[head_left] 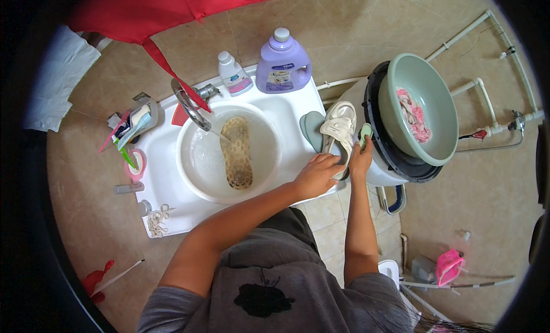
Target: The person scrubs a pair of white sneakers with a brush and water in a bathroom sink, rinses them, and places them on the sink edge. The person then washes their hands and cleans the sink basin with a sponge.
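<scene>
A cream shoe [339,124] lies at the right edge of the white sink, its toe pointing away from me. My left hand [318,175] grips it at the near end. Just right of the shoe, my right hand [361,158] is closed round a small pale green oblong object [365,133], whose kind I cannot make out. Left of the cream shoe lie grey-green insoles [311,129], partly overlapping. In the white basin [275,152], a second shoe [236,155] rests sole up, stained brown, under water running from the tap [197,118].
Two bottles stand at the back: a white one [235,75] and a large purple one [283,66]. White shoelaces [157,221] lie at the sink's near left corner. To the right, a grey-green bowl [441,98] holding a pink-and-white cloth [413,115] tilts on a black-rimmed drum.
</scene>
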The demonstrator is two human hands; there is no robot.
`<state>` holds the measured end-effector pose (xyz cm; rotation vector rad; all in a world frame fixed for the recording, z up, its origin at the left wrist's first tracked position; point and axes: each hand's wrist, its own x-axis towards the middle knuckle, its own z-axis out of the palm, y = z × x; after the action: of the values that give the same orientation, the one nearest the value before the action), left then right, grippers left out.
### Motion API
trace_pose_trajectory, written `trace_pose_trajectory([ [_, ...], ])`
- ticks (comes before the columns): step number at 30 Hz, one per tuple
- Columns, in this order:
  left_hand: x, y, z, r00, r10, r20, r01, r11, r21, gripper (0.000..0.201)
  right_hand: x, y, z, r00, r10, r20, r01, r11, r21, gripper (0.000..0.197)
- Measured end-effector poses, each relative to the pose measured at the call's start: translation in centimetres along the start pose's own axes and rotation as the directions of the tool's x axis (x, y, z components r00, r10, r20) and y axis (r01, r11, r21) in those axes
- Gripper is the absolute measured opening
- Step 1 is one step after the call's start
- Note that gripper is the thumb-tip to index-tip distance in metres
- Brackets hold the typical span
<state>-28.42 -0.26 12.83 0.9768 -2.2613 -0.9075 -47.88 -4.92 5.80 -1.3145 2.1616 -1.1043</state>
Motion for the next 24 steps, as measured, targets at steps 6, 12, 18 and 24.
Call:
trace_pose_trajectory([
  [6, -5.1, -4.7, -3.0, 0.955, -0.208, -0.213, 0.180, 0.974, -0.140, 0.042, -3.2, -6.4, -3.1, 0.962, -0.210, 0.173, 0.216, 0.976, -0.012, 0.050],
  [12, -12.8, -10.6, -5.1, 0.552, -0.561, -0.616, 0.817, 0.511, 0.267, 0.091, -3.8, -8.6, -3.1, 0.926, -0.297, 0.234, 0.363, 0.872, -0.329, 0.050],
  [18, -14.6, -13.5, -4.7, 0.302, -0.910, -0.282, 0.915, 0.360, -0.183, 0.128, -4.1, -9.5, -2.2, 0.921, -0.332, 0.201, 0.386, 0.845, -0.370, 0.056],
  [24, -16.2, -14.9, -5.3, 0.262, -0.951, -0.167, 0.531, 0.286, -0.797, 0.107, -7.5, -11.8, 0.2, 0.809, -0.578, 0.108, 0.578, 0.747, -0.329, 0.049],
])
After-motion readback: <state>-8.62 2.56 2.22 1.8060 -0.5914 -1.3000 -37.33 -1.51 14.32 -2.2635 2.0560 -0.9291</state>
